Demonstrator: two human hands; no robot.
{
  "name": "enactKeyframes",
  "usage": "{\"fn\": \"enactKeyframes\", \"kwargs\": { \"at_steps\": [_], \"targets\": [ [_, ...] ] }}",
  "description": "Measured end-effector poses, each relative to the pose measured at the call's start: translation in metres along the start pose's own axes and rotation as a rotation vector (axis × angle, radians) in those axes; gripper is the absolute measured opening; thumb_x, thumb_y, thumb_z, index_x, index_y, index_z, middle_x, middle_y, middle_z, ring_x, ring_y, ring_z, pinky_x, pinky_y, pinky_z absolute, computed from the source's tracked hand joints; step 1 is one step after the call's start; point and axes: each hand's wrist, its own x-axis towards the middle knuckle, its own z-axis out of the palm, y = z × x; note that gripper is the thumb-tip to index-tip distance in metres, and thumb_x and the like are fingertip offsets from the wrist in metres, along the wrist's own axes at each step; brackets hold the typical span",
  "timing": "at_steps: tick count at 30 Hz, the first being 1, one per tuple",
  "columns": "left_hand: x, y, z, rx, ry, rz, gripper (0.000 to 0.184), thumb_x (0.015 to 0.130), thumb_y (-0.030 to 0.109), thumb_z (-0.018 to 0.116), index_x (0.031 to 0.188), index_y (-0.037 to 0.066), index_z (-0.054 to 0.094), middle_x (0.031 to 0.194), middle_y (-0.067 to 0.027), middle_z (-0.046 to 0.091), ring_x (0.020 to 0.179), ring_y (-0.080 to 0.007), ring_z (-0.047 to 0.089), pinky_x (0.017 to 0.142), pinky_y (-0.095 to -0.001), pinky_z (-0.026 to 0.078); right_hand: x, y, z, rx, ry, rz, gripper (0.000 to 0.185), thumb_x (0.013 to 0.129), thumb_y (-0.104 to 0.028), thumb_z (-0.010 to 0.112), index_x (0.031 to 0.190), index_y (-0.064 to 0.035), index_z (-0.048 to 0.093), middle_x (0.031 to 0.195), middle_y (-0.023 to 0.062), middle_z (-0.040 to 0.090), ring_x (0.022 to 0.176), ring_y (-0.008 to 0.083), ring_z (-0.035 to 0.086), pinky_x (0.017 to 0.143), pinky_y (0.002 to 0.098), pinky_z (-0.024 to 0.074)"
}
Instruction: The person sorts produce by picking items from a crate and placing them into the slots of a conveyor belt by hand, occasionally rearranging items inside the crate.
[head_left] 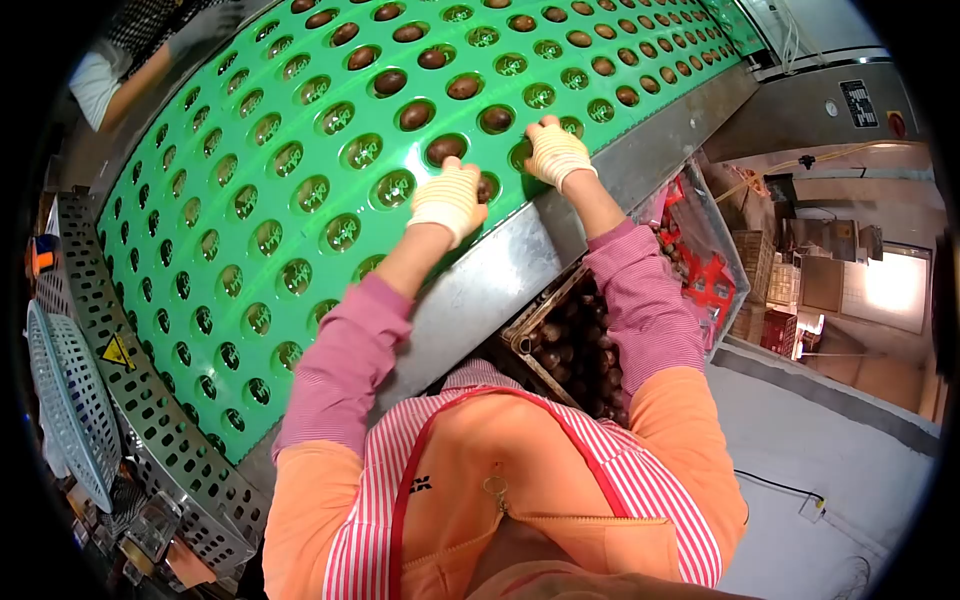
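L hand (447,203) & R hand (556,155) curled, grip can't tell; ribbed gloves (442,208); glossy grn cupped belt (303,235), rounded brn fruit (416,115); blk label (858,104) illeg.

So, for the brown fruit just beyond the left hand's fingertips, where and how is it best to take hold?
Probably pinch opposite sides of the exposed top of the brown fruit, coming from above. It sits sunk in a pocket of the green belt, so its lower part looks hard to reach, while its rounded top is open.

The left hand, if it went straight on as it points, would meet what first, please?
The left hand would probably meet the brown round item just beyond its fingers, though depth is unclear.
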Motion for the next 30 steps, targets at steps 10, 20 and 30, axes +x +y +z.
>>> {"fn": "enactKeyframes", "kwargs": {
  "at_steps": [10, 20, 30],
  "targets": [
    [-0.047, -0.063, 0.052, 0.06, 0.363, 0.203, 0.041, 0.085, 0.026, 0.061, 0.124, 0.015, 0.058, 0.121, -0.0146, 0.054, 0.119, -0.0379, 0.049, 0.099, -0.0519, 0.042, -0.031, -0.016, -0.022, 1.616, 0.101, 0.268, 0.048, 0.086, -0.027, 0.071, 0.124, -0.0002, 0.058, 0.097, 0.0095, 0.061, 0.061, 0.0138, 0.055, 0.059, 0.0304, 0.0521],
    [-0.12, -0.088, 0.066, -0.092, 0.491, 0.136, 0.051, 0.081, 0.023, 0.066, 0.129, 0.009, 0.054, 0.141, -0.0163, 0.043, 0.127, -0.0432, 0.039, 0.107, -0.0524, 0.034, -0.037, -0.16, 0.061, 0.123, 0.243, -0.468, 0.049, 0.08, -0.034, 0.067, 0.122, -0.0101, 0.057, 0.125, 0.0173, 0.054, 0.114, 0.0367, 0.051, 0.089, 0.0509, 0.0473],
    [-0.05, -0.117, 0.014, -0.429, 0.59, 0.269, 0.043, 0.089, 0.011, 0.055, 0.132, 0.01, 0.053, 0.127, -0.0166, 0.053, 0.113, -0.0405, 0.052, 0.1, -0.0464, 0.043, 0.046, -0.058, 0.059, 0.183, 0.425, -0.092, 0.059, 0.091, -0.04, 0.055, 0.134, -0.0002, 0.045, 0.141, 0.0272, 0.044, 0.129, 0.0412, 0.044, 0.108, 0.0463, 0.0367]
  ]
}}
